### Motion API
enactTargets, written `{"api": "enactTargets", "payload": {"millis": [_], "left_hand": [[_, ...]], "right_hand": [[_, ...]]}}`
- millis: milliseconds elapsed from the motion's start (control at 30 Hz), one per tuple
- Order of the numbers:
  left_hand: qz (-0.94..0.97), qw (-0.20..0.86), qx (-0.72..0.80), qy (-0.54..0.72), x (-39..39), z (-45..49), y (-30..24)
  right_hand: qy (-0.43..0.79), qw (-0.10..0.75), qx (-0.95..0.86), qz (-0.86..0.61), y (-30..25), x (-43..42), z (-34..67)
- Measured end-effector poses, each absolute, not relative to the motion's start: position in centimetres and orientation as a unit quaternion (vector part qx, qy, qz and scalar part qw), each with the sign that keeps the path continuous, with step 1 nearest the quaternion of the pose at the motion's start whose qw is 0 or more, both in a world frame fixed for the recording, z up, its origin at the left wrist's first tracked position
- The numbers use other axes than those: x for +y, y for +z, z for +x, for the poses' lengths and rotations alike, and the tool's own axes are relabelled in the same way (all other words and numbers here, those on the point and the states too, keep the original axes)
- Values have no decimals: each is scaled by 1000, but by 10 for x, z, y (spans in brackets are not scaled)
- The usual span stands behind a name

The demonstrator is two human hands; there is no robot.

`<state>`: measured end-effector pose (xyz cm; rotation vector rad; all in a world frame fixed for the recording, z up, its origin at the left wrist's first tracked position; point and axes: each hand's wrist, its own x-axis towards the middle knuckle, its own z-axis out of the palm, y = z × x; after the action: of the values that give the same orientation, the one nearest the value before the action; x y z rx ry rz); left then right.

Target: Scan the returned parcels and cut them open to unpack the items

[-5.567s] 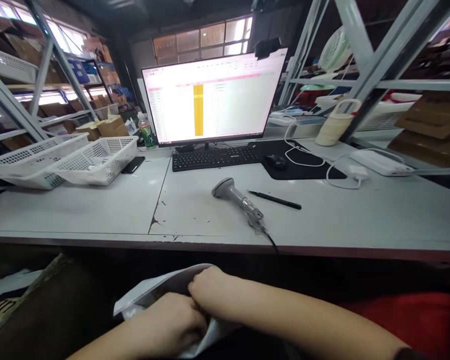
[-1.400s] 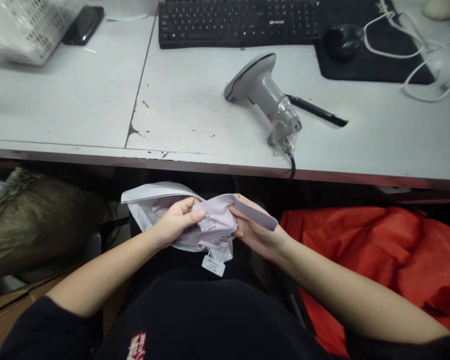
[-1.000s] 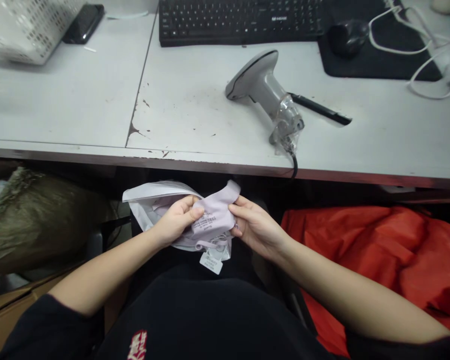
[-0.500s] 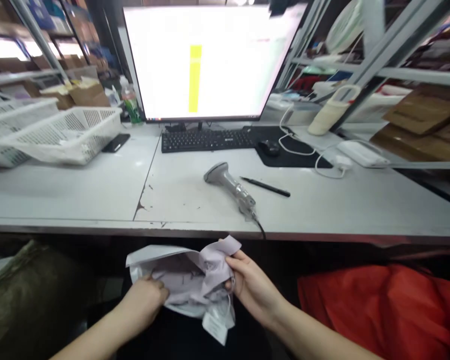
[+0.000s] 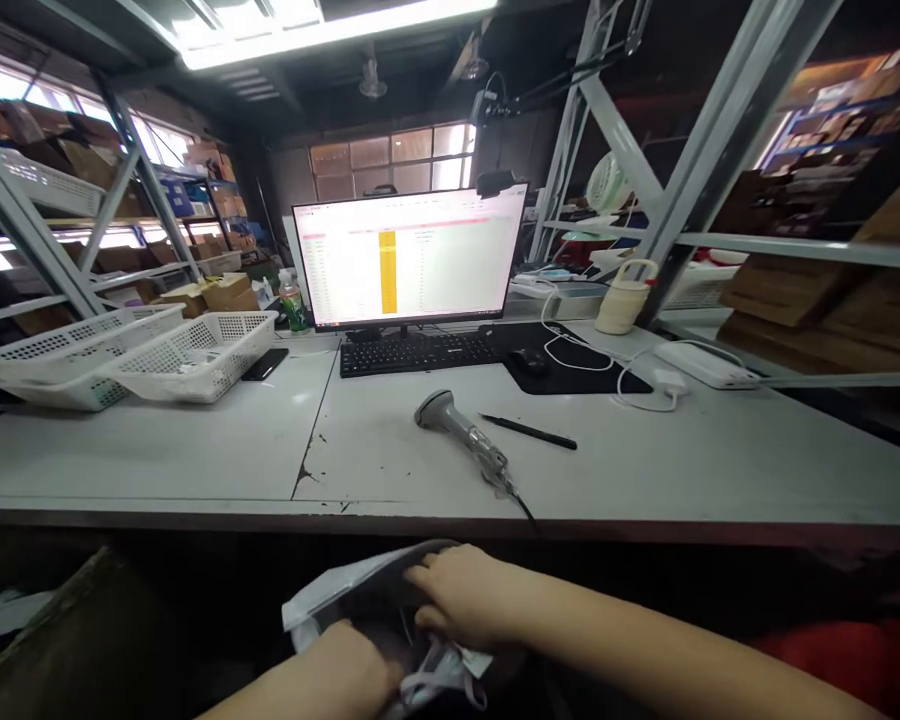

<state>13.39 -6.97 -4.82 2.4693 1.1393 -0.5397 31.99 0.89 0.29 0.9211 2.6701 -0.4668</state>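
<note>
A whitish plastic bag (image 5: 345, 585) with a dark grey inside hangs below the desk edge, its mouth spread. My left hand (image 5: 345, 665) is closed at the bag's near side, its fingertips hidden. My right hand (image 5: 469, 595) reaches over the mouth from the right, fingers bent against the far rim and thumb lower down. Pale lilac cloth with a loose strap (image 5: 446, 682) shows below my right hand. On the desk beyond lie a grey barcode scanner (image 5: 461, 435) and a black pen (image 5: 529, 431).
The white desk (image 5: 232, 450) carries a monitor (image 5: 412, 260), keyboard (image 5: 420, 352), mouse (image 5: 529, 360), phone (image 5: 265, 364) and white baskets (image 5: 195, 370). A cream flask (image 5: 625, 300) and white power bank (image 5: 707, 366) sit at right. Red material (image 5: 840, 655) lies below the desk.
My head view has tilted up. My right hand has moved from the cloth at the bag's right side over to its mouth. Most of the lilac cloth is now out of sight.
</note>
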Motion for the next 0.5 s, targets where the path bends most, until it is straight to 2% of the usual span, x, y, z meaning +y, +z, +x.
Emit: {"api": "enactTargets", "payload": {"millis": [133,233,300,400,500], "left_hand": [[833,196,461,-234,-65,122,-50],[812,208,504,-209,-64,112,-40],[817,218,514,-144,-65,105,-34],[839,200,505,-8,-68,97,-37],[893,81,422,133,-70,91,-45]], "right_hand": [[-189,165,911,329,31,15,330],[-210,189,910,303,42,15,338],[-209,190,915,288,41,14,342],[-153,132,926,320,30,12,343],[-81,76,916,386,22,11,341]]}}
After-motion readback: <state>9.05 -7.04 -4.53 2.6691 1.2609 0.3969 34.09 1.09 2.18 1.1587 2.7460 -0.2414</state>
